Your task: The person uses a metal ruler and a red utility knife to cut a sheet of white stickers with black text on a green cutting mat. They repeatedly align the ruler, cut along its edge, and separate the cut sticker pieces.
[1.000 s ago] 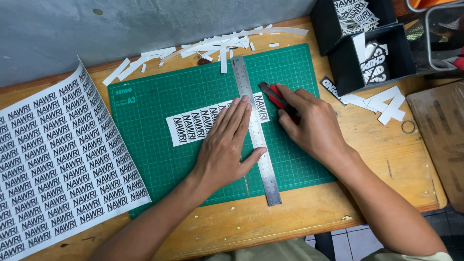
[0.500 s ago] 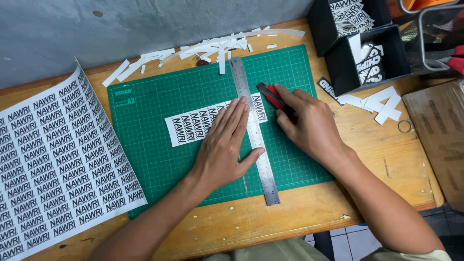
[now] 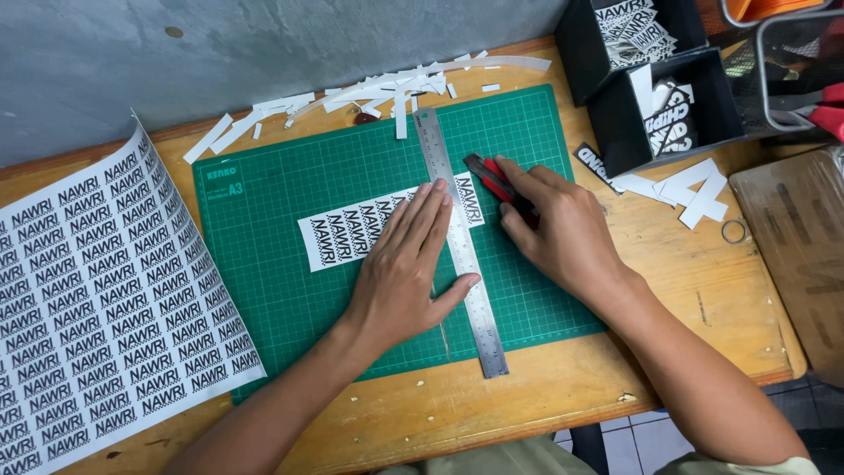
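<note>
Our left hand (image 3: 400, 273) lies flat with fingers spread, pressing the steel ruler (image 3: 460, 242) down over the strip of printed labels (image 3: 360, 227) on the green cutting mat (image 3: 290, 202), exactly as half a second ago. Our right hand (image 3: 563, 233), its grip clenched around the red-and-black utility knife (image 3: 497, 185), has barely shifted along the ruler's three o'clock edge, so the cut seems only just underway. Paper offcuts (image 3: 378, 88) litter the counter (image 3: 563, 387) at twelve o'clock, and the large printed sheet (image 3: 105, 299) lies at nine o'clock.
</note>
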